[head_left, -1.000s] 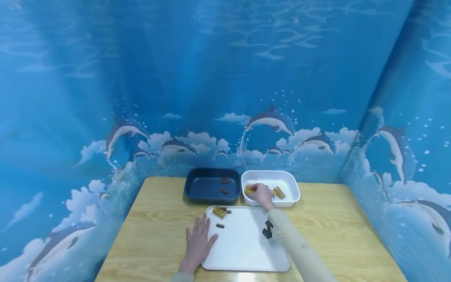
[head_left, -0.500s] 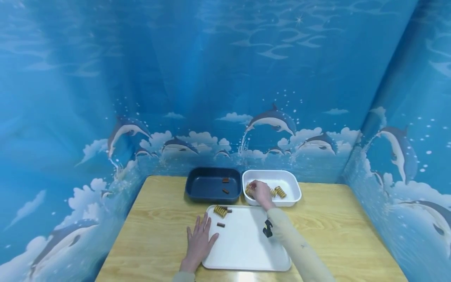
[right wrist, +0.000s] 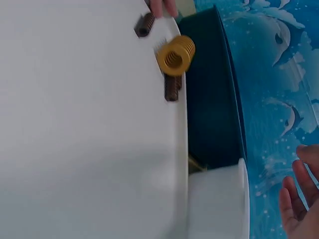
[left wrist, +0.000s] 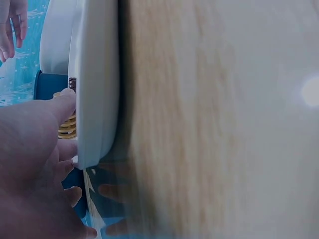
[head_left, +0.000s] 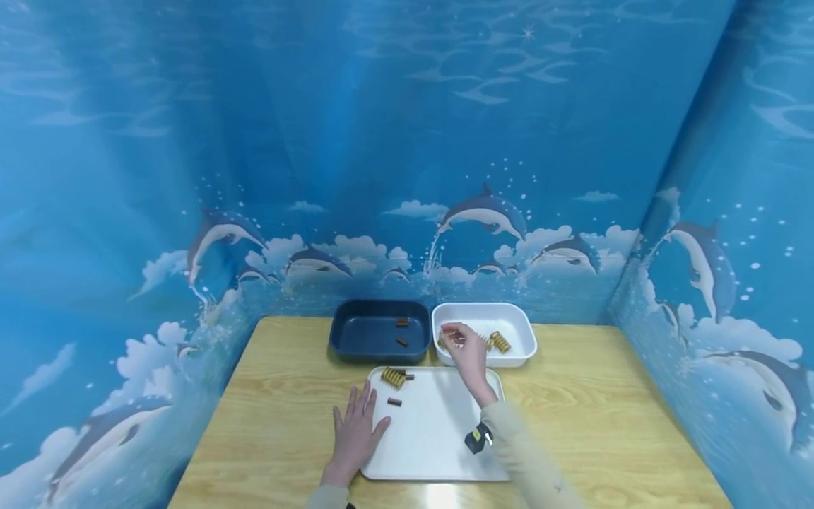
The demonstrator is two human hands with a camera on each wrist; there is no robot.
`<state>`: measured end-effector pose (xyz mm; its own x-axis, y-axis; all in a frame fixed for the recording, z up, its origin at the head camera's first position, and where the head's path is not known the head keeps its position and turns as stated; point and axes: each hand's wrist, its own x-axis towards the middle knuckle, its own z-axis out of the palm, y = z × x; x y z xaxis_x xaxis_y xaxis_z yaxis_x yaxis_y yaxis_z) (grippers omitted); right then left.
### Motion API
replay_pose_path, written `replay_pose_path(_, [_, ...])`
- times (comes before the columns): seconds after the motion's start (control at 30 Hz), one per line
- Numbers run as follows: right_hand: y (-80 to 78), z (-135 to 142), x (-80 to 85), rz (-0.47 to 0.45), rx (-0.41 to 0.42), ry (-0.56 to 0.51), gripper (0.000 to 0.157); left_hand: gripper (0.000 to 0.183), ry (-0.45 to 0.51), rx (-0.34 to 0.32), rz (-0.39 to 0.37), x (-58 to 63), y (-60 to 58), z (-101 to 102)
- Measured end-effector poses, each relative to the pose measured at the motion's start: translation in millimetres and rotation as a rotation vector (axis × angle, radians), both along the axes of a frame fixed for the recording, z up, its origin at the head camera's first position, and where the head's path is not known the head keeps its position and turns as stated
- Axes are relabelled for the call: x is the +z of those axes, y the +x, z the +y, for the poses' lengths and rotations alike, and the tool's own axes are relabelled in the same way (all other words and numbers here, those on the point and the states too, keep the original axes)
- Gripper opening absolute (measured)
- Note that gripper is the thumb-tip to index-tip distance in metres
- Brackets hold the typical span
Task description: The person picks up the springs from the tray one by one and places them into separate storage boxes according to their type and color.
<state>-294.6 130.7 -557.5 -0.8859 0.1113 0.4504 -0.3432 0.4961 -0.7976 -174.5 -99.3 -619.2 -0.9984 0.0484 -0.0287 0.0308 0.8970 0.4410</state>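
My left hand (head_left: 352, 442) rests with spread fingers at the left edge of a white tray (head_left: 432, 438). On that tray, near its far left corner, lies a thick yellow coil spring (head_left: 393, 378), with small brown springs (right wrist: 172, 89) beside it. Another small brown spring (head_left: 394, 402) lies closer to the left fingers. Over the front left part of a white bin (head_left: 524, 325) hovers my right hand (head_left: 469, 357), fingers loosely bent. The right wrist view shows its fingers apart with nothing between them. Several yellow springs (head_left: 500, 342) lie in this bin, partly hidden by the hand.
A dark blue bin (head_left: 356, 339) stands left of the white bin, holding small brown springs (head_left: 402, 322). Both bins sit behind the tray on a wooden table (head_left: 572, 396). A blue dolphin-print curtain (head_left: 407, 141) hangs around the back and sides.
My right hand has drawn up from among the springs in the white bin and let go, leaving a yellow spring there. The left hand has stayed at the tray's edge.
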Motion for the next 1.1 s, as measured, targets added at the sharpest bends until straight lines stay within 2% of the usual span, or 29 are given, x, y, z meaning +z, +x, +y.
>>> replay_pose_path(0.17, [14.6,-15,-10.2,-0.007,0.07,-0.021,0.017,0.067,-0.005,0.008,-0.001,-0.8,-1.2,-2])
replay_pose_path(0.47, [43.9,-47,-25.1,-0.107,0.226,0.066,0.023,0.066,0.001,-0.002,0.026,1.8,0.7,-3])
replay_pose_path(0.63, [53.4,-62,-37.0,-0.134,0.315,0.105,0.024,0.066,-0.003,-0.015,0.053,1.9,1.8,-3])
replay_pose_path(0.93, [63.1,-78,-56.3,-0.151,0.357,0.282,0.027,0.065,-0.004,-0.031,0.076,3.5,3.1,-4])
replay_pose_path(1.1, [64.8,-80,-57.7,-0.195,0.356,0.351,0.029,0.065,-0.007,-0.032,0.074,1.8,2.6,-3])
